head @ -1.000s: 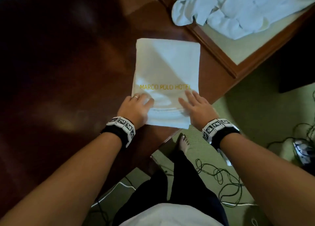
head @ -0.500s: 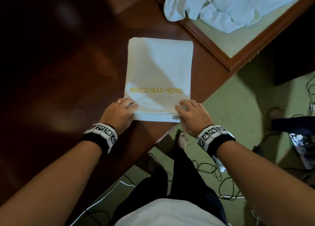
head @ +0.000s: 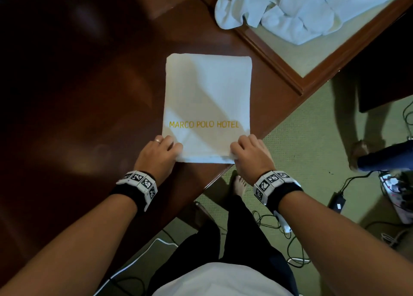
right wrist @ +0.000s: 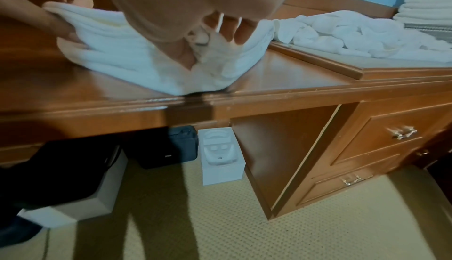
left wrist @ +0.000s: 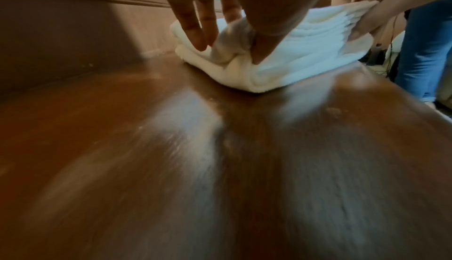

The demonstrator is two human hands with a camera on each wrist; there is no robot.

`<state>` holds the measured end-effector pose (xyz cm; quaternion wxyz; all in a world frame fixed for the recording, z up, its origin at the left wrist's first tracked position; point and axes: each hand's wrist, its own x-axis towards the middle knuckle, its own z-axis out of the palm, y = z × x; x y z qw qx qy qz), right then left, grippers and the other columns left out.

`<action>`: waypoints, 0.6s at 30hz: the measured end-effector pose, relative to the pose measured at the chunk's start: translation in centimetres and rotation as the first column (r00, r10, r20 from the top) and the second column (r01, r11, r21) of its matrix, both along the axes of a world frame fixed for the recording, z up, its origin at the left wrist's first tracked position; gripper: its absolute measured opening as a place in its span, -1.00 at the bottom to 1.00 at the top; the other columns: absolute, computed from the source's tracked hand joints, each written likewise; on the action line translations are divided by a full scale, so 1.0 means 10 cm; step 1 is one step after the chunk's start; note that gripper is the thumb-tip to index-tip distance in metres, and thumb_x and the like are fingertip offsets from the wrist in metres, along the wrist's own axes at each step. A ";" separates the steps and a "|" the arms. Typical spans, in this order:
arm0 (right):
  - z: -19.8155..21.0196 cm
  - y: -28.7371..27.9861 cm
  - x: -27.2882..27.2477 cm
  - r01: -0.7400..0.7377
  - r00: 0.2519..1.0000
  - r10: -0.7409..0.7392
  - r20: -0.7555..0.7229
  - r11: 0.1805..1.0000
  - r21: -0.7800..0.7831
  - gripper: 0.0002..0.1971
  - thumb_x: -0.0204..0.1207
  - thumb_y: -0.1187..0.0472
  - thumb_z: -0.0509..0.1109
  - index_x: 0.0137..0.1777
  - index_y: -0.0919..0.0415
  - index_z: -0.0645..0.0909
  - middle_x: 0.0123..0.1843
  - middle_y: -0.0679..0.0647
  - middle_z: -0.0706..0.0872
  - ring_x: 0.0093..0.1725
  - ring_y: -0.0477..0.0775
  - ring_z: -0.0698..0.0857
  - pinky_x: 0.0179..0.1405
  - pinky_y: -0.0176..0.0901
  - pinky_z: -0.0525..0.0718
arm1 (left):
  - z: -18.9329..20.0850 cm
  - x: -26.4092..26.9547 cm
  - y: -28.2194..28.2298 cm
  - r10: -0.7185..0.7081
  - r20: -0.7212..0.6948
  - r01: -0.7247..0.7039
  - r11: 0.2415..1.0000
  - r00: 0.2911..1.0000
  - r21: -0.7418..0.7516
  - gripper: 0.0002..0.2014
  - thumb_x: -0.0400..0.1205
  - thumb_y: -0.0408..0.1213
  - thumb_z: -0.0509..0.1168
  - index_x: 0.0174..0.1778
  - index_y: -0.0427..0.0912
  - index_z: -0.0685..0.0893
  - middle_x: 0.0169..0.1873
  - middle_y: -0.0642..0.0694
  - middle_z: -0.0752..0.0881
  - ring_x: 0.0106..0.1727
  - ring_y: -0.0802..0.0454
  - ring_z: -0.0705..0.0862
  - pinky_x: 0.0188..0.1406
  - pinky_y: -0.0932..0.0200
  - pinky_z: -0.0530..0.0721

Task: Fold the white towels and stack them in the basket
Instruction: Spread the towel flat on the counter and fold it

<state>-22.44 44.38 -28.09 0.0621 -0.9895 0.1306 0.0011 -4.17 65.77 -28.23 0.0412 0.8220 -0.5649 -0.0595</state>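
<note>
While both hands work at the wooden surface (head: 89, 94) | left hand (head: 156, 155) fingers pinch near-left corner of one folded towel (head: 207, 94) | right hand (head: 250, 155) fingers pinch near-right corner | one crumpled towel heap (head: 290, 7) far right

flat white cloth towel (head: 207, 90) with yellow letters | shiny dark brown wooden desk (head: 89, 94) under the towel | green carpet floor (head: 312, 143)
</note>
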 end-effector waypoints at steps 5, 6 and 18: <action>0.05 -0.07 -0.04 -0.090 0.995 0.094 -0.044 0.993 0.080 -0.77 0.41 -0.01 0.20 -0.17 0.13 0.56 -0.21 0.05 0.58 -0.20 0.18 0.56 -0.10 0.06 0.51 | 0.05 0.10 0.02 -0.073 -0.117 0.084 0.993 0.990 0.088 -0.60 0.52 0.30 0.27 -0.17 0.00 0.55 -0.19 -0.06 0.61 -0.15 -0.20 0.62 -0.25 -0.01 0.59; 0.07 -0.11 0.04 -0.058 0.998 0.057 0.017 0.992 0.113 -0.73 0.47 -0.01 0.16 -0.20 0.15 0.58 -0.24 0.05 0.59 -0.22 0.16 0.56 -0.12 0.03 0.49 | 0.09 0.15 -0.07 -0.048 -0.097 0.052 0.998 0.994 0.036 -0.57 0.55 0.31 0.19 -0.20 -0.03 0.60 -0.21 -0.06 0.62 -0.17 -0.20 0.64 -0.23 -0.01 0.56; -0.19 -0.11 0.18 0.249 0.948 -0.215 -0.235 0.960 0.127 -0.28 0.65 -0.41 -0.08 0.75 -0.15 -0.06 0.79 -0.01 -0.24 0.75 0.23 -0.10 0.58 0.35 0.12 | -0.19 0.13 -0.27 0.249 -0.077 -0.230 0.953 0.965 0.195 -0.16 0.61 0.43 -0.11 0.78 0.08 0.01 0.78 0.05 -0.10 0.78 -0.01 -0.11 0.62 -0.37 0.08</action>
